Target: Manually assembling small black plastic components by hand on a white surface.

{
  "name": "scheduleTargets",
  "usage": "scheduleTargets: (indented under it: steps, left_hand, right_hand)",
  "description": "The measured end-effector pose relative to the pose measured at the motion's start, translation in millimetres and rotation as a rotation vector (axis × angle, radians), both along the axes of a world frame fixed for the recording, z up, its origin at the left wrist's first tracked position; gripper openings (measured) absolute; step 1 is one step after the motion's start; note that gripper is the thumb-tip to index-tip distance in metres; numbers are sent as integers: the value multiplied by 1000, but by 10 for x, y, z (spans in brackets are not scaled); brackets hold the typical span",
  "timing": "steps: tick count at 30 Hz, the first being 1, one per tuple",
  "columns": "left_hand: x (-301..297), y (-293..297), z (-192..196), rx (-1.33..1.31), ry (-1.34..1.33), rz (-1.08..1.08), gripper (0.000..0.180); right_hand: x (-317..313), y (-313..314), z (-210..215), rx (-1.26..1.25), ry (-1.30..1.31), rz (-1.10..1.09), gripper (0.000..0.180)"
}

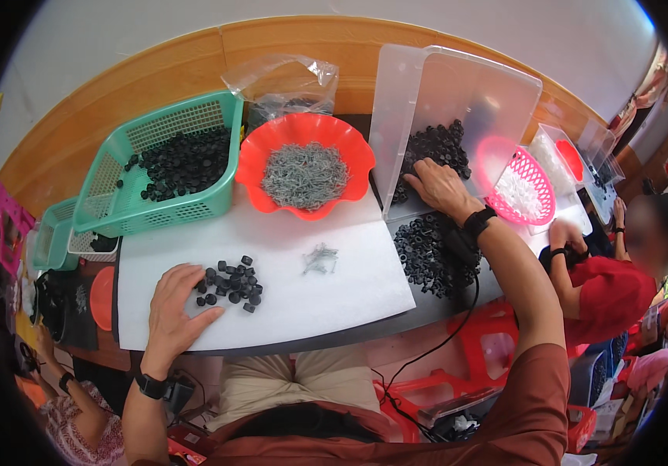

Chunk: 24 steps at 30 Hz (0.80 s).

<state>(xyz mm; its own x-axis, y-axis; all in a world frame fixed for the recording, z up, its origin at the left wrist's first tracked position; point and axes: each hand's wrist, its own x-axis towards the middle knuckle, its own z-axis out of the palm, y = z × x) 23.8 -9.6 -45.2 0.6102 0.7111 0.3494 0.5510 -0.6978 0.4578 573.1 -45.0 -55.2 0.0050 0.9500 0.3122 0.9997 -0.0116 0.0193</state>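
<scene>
On the white sheet (272, 311), my left hand (174, 309) rests at the left side of a loose group of small black caps (231, 283). Its thumb and fingers are apart and curve around the group's edge, holding nothing. My right hand (441, 186) reaches into a tilted clear plastic box (497, 93), at a heap of small black parts (439, 146). The thumb stands apart from the bent fingers, which touch the heap. Whether a part lies under the fingertips is hidden. A small pile of screws (320, 259) lies between my hands.
A red wavy-edged bowl (252, 147) of screws and a green basket (147, 221) of black caps stand behind the sheet. Black ring-like parts (431, 256) lie by my right forearm. A pink basket (549, 203) holds white pieces. A person in red (614, 299) sits at right.
</scene>
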Motion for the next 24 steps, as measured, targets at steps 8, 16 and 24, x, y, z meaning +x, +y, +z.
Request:
scheduleTargets:
  steps: [8, 16, 24]
  left_hand:
    - [-13, -26, 43, 1, 4, -12, 61]
    - [-13, -24, 30, 17, -12, -21, 61]
    - [-25, -9, 14, 34, -10, -14, 59]
  right_hand:
    - [12, 39, -8, -32, -103, -62, 33]
    - [5, 3, 58, -56, -81, -122, 33]
    - [-62, -10, 144, -45, -24, -208, 34]
